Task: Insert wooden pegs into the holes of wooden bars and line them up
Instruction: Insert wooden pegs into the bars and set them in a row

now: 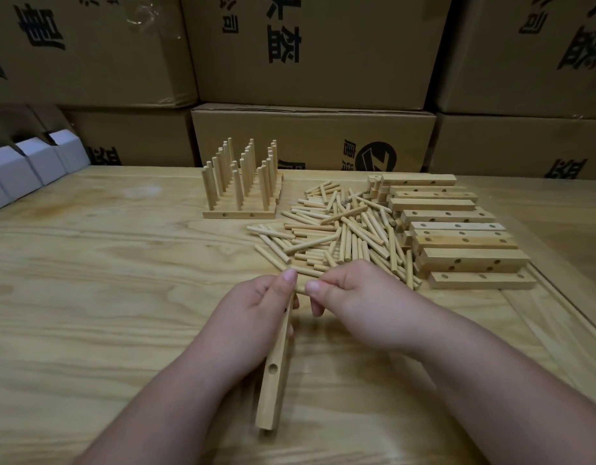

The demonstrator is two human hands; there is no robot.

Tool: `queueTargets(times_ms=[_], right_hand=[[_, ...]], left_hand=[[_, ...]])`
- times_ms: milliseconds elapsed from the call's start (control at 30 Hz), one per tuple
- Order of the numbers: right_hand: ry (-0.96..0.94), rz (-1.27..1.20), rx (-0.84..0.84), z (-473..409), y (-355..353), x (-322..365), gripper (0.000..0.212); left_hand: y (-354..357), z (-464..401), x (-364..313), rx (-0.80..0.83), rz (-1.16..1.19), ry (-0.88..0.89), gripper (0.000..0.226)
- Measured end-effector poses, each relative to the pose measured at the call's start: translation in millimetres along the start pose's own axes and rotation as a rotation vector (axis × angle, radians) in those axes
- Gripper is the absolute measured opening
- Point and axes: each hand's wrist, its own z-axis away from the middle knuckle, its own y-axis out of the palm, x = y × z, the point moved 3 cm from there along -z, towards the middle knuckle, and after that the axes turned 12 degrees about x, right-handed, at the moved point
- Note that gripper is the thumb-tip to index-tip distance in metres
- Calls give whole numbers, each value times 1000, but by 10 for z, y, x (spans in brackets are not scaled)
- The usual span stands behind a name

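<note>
While gripped, bar [275, 374] lengthwise toward viewer.

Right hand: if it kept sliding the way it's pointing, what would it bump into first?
The right hand points leftward, pinching a peg. Going straight on, it would probably meet the bar gripped by the left hand first, though depth is unclear.

Peg [300, 290] mostly hidden between hands [353, 303]
</note>
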Motion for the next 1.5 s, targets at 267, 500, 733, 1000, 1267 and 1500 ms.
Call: queueTargets(times_ms=[267,500,733,1000,1267,1500], right_hand=[[-46,378,-59,37,0,108,35],[-162,625,-100,12,52,161,30],[-84,410,-3,24,12,49,33],[-46,-16,132,28,-15,-5,28],[-59,3,59,23,42,80,28],[-76,-4,125,45,11,81,27]], left_hand=[[13,-56,36,-16,66,-77,52],[-44,-43,8,-33,71,-258,61],[22,-58,-43,102,-249,-188,61],[11,-27,-40,156,-356,-58,58],[6,18,-95,98,-209,12,49],[15,22,-73,173,-194,-16,52]])
